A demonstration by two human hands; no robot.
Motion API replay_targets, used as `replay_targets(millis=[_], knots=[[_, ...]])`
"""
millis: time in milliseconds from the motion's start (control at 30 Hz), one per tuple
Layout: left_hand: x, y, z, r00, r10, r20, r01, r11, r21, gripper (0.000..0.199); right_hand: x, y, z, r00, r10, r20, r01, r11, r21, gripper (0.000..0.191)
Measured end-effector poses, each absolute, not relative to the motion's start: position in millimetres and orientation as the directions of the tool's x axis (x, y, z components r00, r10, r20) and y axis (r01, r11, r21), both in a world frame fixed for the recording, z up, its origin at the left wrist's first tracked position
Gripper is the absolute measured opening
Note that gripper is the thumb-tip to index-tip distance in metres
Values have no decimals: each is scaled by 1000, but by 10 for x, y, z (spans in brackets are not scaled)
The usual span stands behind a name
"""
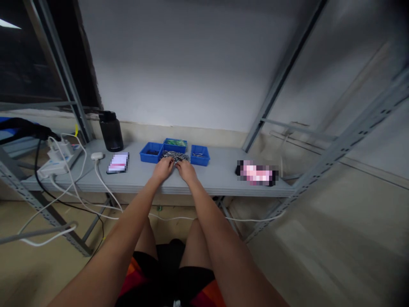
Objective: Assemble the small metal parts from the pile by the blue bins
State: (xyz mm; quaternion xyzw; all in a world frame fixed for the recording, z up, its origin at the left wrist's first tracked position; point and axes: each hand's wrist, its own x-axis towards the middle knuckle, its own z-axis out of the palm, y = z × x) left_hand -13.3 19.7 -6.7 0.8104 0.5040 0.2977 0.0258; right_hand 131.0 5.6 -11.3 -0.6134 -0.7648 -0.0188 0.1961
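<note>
Dark bottle (111, 132) beside blurred phone (117, 163)

The pile of metal pieces (175, 156) is silvery and tangled, made of many thin parts, too small to tell one by one; it lies loosely heaped on the grey shelf (220, 172), in the space between the left blue tray (149, 159) and the right blue tray (200, 161), just before the rear blue tray (174, 149). All three trays stand flat; the left contains dark small items, the right few thin shiny pieces, the rear something green.
</note>
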Motion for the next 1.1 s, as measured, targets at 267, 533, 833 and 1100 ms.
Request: replay_targets(millis=[267, 533, 833, 1100], knots=[[-131, 174, -35, 394, 802, 448, 754, -561, 342, 20, 1327, 70, -127, -246, 913, 326, 930, 317, -186, 34], [-106, 85, 15, 207, 887, 413, 831, -383, 404, 25, 1319, 78, -151, -119, 928, 353, 921, 236, -311, 29], [-137, 172, -56, 288, 857, 427, 814, -454, 363, 23, 1329, 83, -169, -78, 928, 365, 909, 216, -357, 23], [-140, 209, -74, 327, 843, 428, 801, -487, 347, 23, 1351, 140, -225, -85, 920, 383, 891, 241, -384, 20]])
